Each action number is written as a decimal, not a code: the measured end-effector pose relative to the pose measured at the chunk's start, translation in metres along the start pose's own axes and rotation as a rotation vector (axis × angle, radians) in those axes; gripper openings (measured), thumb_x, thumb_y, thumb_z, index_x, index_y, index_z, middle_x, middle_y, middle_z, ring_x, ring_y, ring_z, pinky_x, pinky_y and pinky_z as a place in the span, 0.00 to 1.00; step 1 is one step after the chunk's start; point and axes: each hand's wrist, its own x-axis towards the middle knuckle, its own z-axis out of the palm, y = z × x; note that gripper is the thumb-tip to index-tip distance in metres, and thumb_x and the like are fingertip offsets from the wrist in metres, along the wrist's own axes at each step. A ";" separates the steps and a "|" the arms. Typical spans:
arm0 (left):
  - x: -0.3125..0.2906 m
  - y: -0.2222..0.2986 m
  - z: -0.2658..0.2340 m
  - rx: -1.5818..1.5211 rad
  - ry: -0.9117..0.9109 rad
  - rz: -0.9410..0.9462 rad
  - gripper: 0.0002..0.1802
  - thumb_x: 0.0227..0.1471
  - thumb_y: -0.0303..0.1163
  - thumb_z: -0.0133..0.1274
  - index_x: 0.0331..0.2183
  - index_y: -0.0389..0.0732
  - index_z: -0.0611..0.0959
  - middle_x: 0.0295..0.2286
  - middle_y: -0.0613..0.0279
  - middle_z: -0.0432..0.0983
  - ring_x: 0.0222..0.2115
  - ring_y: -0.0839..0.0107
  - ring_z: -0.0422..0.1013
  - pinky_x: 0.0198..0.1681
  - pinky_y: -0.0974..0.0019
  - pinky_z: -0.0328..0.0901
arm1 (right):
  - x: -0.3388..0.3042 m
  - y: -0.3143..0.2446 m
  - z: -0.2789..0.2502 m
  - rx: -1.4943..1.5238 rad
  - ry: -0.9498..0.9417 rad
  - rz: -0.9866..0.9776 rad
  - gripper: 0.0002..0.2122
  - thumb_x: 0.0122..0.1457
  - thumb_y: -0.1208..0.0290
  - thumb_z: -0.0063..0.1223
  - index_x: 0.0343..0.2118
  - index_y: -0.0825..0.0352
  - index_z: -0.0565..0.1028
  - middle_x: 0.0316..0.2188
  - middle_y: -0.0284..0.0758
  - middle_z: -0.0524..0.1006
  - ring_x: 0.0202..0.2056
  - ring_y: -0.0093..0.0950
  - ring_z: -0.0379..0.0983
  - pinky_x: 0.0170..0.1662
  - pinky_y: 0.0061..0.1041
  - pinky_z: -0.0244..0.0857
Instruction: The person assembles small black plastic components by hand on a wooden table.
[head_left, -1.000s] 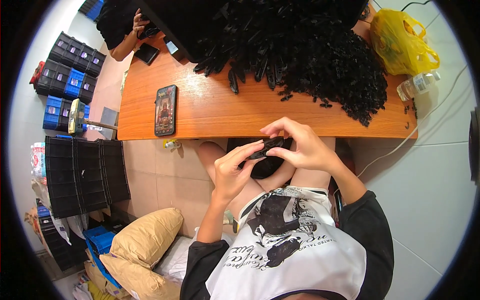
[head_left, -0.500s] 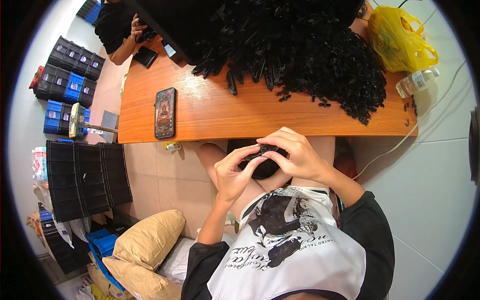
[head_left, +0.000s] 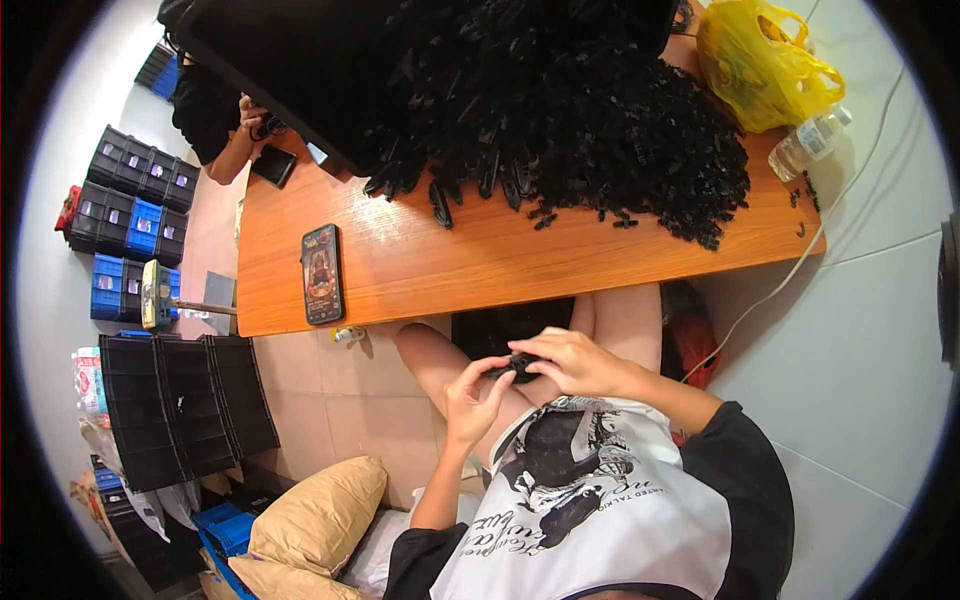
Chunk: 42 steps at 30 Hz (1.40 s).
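Observation:
Over my lap, just off the table's near edge, my left hand (head_left: 470,398) and my right hand (head_left: 578,362) meet on a small black plastic part (head_left: 516,368). Fingertips and thumbs of both hands pinch it, covering much of it, so its exact kind is hard to make out. Beyond, on the wooden table (head_left: 420,275), lies a large heap of small black plastic pieces (head_left: 650,150). Longer black pieces (head_left: 440,203) lie along the heap's near left side.
A phone (head_left: 322,275) with a lit screen lies on the table's left. A yellow plastic bag (head_left: 765,70) and a clear bottle (head_left: 808,143) stand at the right, near a white cable (head_left: 835,245). Another person's hand (head_left: 252,115) shows far left. Black crates (head_left: 185,405) stand left.
The view has shifted, so the table sits lower in the picture. Both hands have lowered towards my lap and tilted, still pinching the black part between them.

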 end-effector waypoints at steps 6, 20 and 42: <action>0.039 0.005 -0.003 0.376 -0.031 0.181 0.11 0.47 0.25 0.55 0.36 0.34 0.78 0.32 0.51 0.77 0.31 0.65 0.75 0.33 0.67 0.69 | -0.025 0.069 0.025 -0.220 0.055 0.075 0.17 0.50 0.75 0.53 0.45 0.70 0.70 0.37 0.45 0.75 0.37 0.41 0.70 0.42 0.32 0.65; 0.174 -0.017 -0.009 0.923 0.497 0.468 0.18 0.51 0.27 0.49 0.42 0.25 0.72 0.40 0.44 0.70 0.40 0.54 0.66 0.44 0.59 0.61 | 0.025 0.036 -0.062 -0.307 0.480 0.106 0.06 0.50 0.77 0.52 0.31 0.69 0.75 0.30 0.41 0.74 0.31 0.39 0.72 0.34 0.30 0.68; 0.093 0.048 0.008 -0.402 0.110 0.079 0.16 0.47 0.17 0.53 0.41 0.31 0.74 0.40 0.55 0.73 0.39 0.74 0.70 0.44 0.73 0.65 | 0.065 0.019 -0.075 -0.052 0.573 0.225 0.09 0.44 0.83 0.58 0.32 0.70 0.78 0.31 0.38 0.76 0.31 0.24 0.73 0.34 0.18 0.67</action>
